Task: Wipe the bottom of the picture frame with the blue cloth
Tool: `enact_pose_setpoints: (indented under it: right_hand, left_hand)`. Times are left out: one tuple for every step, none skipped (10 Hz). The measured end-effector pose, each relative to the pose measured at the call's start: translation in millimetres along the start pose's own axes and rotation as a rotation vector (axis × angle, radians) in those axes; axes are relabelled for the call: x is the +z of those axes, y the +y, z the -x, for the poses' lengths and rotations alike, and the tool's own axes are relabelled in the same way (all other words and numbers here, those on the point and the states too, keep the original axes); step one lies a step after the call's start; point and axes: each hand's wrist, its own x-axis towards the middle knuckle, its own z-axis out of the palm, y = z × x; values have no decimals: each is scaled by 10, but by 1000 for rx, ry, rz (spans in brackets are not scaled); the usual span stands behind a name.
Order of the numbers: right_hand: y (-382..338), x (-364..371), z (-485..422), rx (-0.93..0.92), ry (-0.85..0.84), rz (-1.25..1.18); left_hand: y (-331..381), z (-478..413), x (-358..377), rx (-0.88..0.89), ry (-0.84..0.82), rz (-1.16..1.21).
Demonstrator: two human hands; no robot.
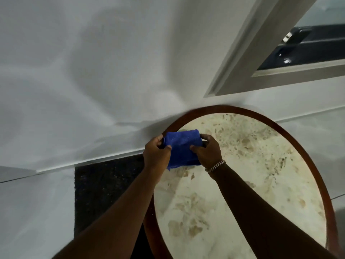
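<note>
A folded blue cloth [182, 146] is held between both hands above the far left part of a round table. My left hand [155, 152] grips its left edge, thumb on top. My right hand [208, 150], with a chain bracelet on the wrist, pinches its right edge. At the upper right, a pale framed panel [246, 79] with glass leans or hangs against the white wall; its lower rail runs above the table. Whether it is the picture frame I cannot tell. Neither hand touches it.
The round table [291, 135] has a dark wooden rim and a mottled cream stone top. A black mat [104, 187] lies on the pale floor to its left, against the white skirting board [84, 162]. The white wall fills the upper left.
</note>
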Motion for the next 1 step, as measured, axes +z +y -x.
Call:
enact_pose_setpoints:
  right_hand:
    - [-8, 26, 33, -84, 131, 235]
  left_hand:
    - [48, 22, -38, 0, 14, -13]
